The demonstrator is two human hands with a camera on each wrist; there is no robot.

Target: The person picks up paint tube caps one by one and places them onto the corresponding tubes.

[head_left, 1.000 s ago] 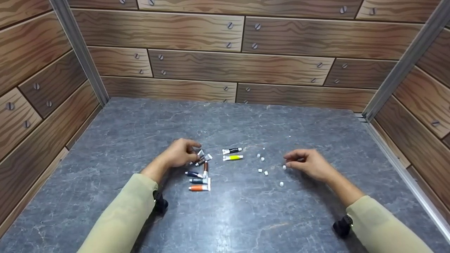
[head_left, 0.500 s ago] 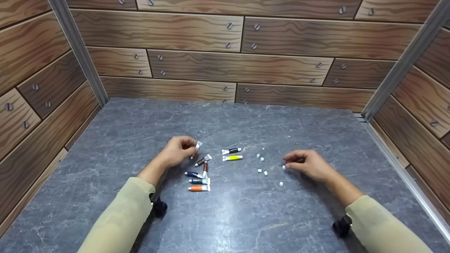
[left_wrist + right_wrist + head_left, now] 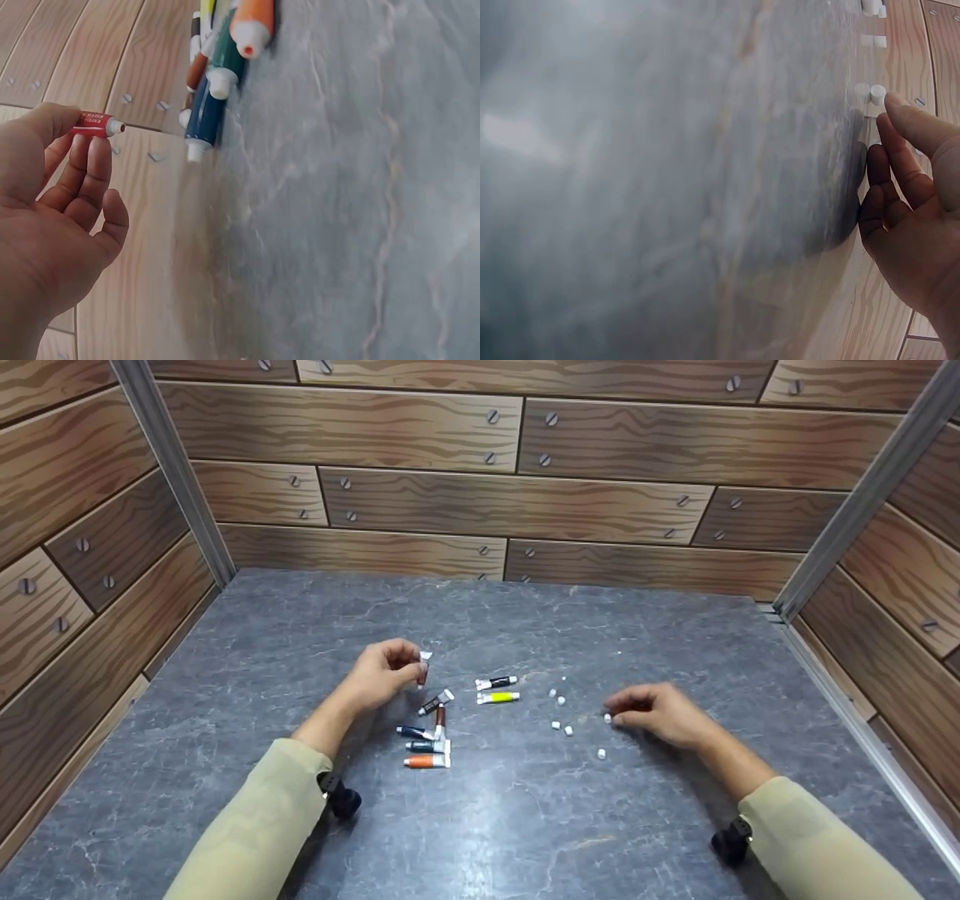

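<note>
Between thumb and fingers, my left hand (image 3: 382,675) pinches a small red paint tube (image 3: 94,124) above the table. Its bare white nozzle points toward the table in the head view. Below lie a dark paint tube (image 3: 435,703), a brown one (image 3: 440,718), a dark blue one (image 3: 414,732), a green one (image 3: 426,747) and an orange one (image 3: 426,762). My right hand (image 3: 660,716) rests low over the table, fingers relaxed and slightly bent. A small white cap (image 3: 607,718) sits by its thumb tip, apparently not held.
A black paint tube (image 3: 496,683) and a yellow paint tube (image 3: 499,698) lie side by side mid-table. Several white caps (image 3: 568,730) are scattered between them and my right hand. Wood-patterned walls (image 3: 420,499) enclose the grey marbled table (image 3: 480,825) at back and sides.
My left hand has picked the red paint tube out of the group, raised it and moved it slightly away from me. The right hand and the caps stay in place.
</note>
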